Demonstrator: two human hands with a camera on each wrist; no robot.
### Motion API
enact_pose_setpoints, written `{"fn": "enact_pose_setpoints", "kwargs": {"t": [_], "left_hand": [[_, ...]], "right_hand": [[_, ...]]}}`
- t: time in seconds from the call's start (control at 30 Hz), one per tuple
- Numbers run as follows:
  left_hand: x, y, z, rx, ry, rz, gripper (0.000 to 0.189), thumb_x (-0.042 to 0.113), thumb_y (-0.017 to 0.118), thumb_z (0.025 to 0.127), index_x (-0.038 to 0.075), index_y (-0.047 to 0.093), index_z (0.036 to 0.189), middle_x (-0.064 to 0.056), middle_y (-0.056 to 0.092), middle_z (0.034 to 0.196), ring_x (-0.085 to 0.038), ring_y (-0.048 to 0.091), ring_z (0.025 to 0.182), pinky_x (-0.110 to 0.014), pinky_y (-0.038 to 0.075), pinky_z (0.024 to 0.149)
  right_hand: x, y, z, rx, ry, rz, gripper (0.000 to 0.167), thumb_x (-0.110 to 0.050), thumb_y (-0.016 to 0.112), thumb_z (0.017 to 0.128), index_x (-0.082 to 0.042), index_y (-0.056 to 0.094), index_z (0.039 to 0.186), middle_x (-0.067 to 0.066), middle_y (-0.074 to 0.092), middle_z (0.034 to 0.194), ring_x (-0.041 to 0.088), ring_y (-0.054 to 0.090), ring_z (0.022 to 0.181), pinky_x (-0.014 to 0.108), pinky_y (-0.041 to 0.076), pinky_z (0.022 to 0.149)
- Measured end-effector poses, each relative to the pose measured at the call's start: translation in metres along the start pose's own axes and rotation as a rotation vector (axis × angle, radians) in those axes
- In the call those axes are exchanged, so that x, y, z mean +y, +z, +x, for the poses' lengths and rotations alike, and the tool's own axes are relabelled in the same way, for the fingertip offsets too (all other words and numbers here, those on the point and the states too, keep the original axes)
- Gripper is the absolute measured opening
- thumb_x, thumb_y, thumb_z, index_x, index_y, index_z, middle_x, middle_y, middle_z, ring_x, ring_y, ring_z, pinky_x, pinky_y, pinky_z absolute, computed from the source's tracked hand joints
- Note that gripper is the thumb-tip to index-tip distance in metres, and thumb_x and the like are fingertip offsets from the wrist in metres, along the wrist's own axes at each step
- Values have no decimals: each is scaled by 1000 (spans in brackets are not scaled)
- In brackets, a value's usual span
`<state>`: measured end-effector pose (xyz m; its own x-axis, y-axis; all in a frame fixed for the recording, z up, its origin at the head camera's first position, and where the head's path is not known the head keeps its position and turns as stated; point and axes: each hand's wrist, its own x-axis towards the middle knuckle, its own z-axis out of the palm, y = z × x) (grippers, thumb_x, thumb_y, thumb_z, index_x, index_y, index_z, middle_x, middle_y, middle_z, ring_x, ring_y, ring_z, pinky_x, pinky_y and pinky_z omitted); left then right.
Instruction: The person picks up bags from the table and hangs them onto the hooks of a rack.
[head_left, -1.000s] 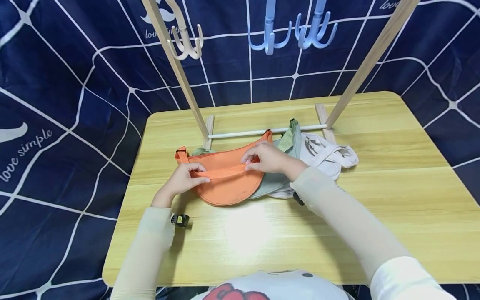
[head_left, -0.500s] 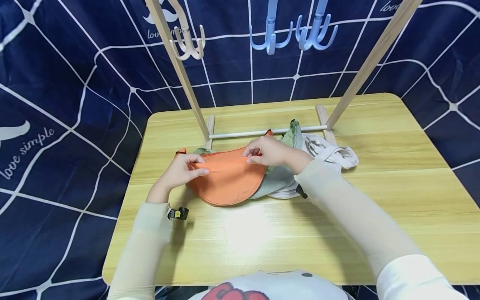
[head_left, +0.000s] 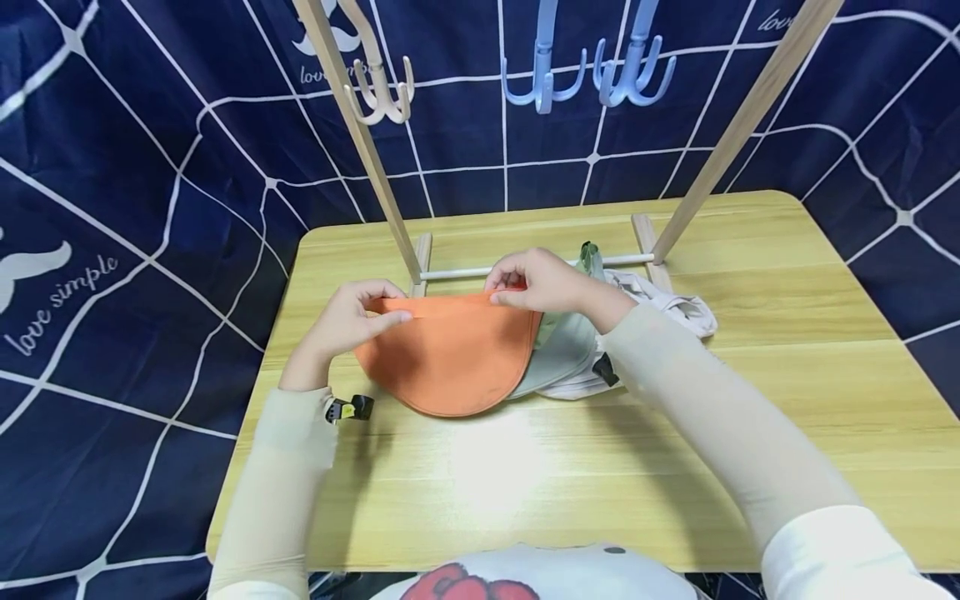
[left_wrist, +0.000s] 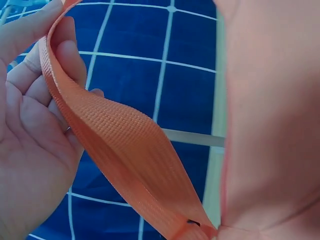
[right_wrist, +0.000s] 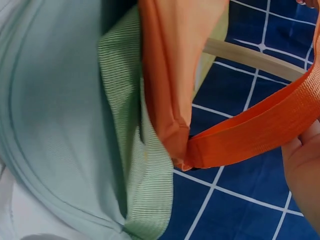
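An orange half-moon shoulder bag (head_left: 450, 362) lies at the left front of a pile of bags, its curved edge toward the person. Its webbing strap (left_wrist: 120, 130) is stretched between the two hands above the bag's top edge. My left hand (head_left: 341, 321) pinches the strap toward the left, thumb on the near side. Toward the right, my right hand (head_left: 546, 287) pinches the same strap between thumb and fingers. In the right wrist view the strap (right_wrist: 250, 142) loops up from the bag's corner to that hand. A pale green bag (right_wrist: 60, 115) lies partly under the orange one.
A white bag (head_left: 686, 312) lies at the right of the pile. Behind the bags stands a wooden rack with slanted posts (head_left: 742, 137) and a white crossbar (head_left: 461, 272). Overhead hang a beige hook (head_left: 381, 92) and two blue hooks (head_left: 544, 79). The wooden table (head_left: 787, 400) extends rightward.
Both hands have moved away from the person and up, drawing the orange strap from the middle of the bag to beyond its top edge. The other bags stay in place.
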<state>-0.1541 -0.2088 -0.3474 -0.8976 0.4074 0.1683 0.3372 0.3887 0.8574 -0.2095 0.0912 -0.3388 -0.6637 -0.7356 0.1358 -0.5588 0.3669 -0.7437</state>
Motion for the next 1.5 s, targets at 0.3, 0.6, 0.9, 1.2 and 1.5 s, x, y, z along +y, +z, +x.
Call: {"fn": "enact_pose_setpoints", "kwargs": {"t": [0.3,0.6,0.9,1.2,1.5], "left_hand": [[16,-10,12,-5,95,-173,8,-9,67,81,-9,63,88,-2,60,73,-13,52,62,-22,43,55],[42,-26,25,-23,113,-177,11,-10,65,82,-11,64,93,-3,58,70,-12,41,46,-22,34,43],[60,-38,39,5,195,-118,4,-8,63,85,-8,65,88,-6,54,67,-15,42,53,-23,35,48],[76,-44,56,24,255,-229,5,-6,58,90,-10,58,87,-11,55,63,-20,45,50,-25,39,46],[87,-45,70,113,253,-311,6,-6,57,91,-2,61,90,-13,62,66,-22,48,51,-25,42,50]], "right_hand": [[-9,-13,7,53,24,128,9,-11,73,85,-4,67,86,2,57,69,16,49,65,25,40,60],[-24,-28,18,103,-57,171,9,-8,70,86,-2,64,86,4,55,68,16,46,62,25,38,58],[-44,-42,36,109,-85,248,7,-7,65,90,-1,62,90,10,65,75,23,53,60,26,44,58],[-57,-56,51,165,-115,350,7,-5,61,93,0,57,90,16,69,78,28,57,59,32,48,60],[-66,-67,63,286,-99,301,11,-8,63,92,1,59,96,10,68,76,25,52,57,28,44,56]]}}
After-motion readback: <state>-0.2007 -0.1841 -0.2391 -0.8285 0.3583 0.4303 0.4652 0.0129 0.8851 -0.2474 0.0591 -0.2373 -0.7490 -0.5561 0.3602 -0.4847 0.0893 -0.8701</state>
